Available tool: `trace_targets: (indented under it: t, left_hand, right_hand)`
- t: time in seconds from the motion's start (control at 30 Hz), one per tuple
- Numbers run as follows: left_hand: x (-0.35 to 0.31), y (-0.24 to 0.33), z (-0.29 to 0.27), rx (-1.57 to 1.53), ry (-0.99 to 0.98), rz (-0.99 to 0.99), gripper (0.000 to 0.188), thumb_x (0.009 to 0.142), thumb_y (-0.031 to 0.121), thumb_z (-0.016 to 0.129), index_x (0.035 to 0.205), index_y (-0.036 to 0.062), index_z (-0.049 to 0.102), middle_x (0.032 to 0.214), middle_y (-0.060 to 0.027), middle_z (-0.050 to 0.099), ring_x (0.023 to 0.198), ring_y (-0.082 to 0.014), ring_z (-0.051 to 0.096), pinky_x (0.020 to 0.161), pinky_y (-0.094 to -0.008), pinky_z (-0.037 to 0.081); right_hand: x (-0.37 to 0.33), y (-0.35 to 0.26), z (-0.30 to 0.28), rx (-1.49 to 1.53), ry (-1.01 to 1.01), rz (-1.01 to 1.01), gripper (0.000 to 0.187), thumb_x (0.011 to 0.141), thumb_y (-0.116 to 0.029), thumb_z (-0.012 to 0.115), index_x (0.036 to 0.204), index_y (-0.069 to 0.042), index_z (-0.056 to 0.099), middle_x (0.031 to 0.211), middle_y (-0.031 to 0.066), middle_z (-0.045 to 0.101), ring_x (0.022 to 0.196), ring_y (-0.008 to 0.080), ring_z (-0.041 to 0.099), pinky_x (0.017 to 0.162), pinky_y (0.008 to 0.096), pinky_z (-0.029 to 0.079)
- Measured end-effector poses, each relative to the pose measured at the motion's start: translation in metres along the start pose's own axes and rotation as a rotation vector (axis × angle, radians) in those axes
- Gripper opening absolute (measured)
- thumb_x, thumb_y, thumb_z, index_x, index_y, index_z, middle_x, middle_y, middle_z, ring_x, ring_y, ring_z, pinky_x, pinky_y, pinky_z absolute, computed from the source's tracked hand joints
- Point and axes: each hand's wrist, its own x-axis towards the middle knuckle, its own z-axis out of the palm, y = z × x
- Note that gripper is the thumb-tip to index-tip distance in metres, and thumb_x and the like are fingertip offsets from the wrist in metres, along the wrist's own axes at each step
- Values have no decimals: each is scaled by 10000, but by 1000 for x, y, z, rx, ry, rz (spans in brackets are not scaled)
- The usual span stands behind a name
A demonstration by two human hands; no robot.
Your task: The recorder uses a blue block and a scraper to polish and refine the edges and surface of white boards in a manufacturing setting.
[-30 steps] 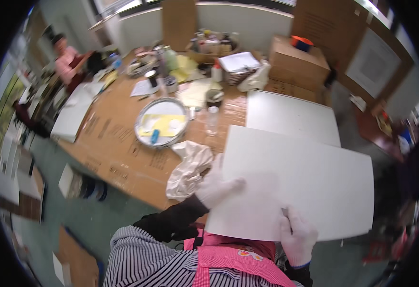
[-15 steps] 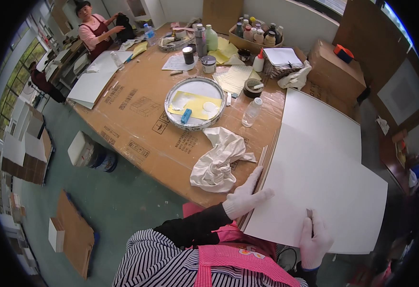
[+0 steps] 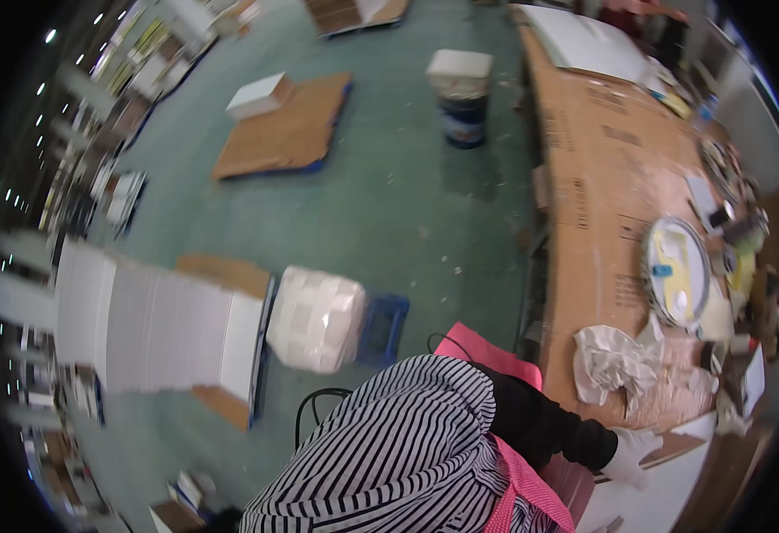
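Cardboard-covered table (image 3: 589, 258), green floor (image 3: 398, 240), gloved left hand (image 3: 631, 456) at white board (image 3: 665, 489)

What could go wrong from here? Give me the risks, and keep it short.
The left hand is by the edge of the white panel, low in the picture, while the view takes in mostly green floor; a slip there might go unnoticed. The crumpled white cloth lies nearby on the table and could get dragged along. The black cable, looping beside the striped top, might snag.
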Motion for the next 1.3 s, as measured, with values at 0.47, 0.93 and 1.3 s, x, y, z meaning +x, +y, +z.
trace_targets:
  t: [0.47,0.93,1.3]
  left_hand:
    - [39,-62,48,190,196,475,724,910,375,643,1458,-45,428,1428,-270,513,1330,-378,505,1127,-443,397]
    - [-55,18,-16,112,-301,85,862,997,317,555,1537,-160,81,1559,-402,240,1463,-481,303,1209,-418,268]
    - [18,13,-106,209,-856,196,813,978,442,586,1540,-54,269,1557,-347,317,1428,-407,420,1170,-392,351]
  right_hand:
    - [11,16,12,126,-103,-372,305,980,-152,616,1252,-29,677,1093,192,726,909,344,717,780,468,569]
    - [-20,39,-7,108,-159,243,359,913,-76,633,1268,-36,664,1031,171,718,842,327,713,728,384,575]
    - [48,-52,37,-82,-14,768,359,906,-68,639,1263,-31,660,1050,151,717,935,321,706,810,386,564]
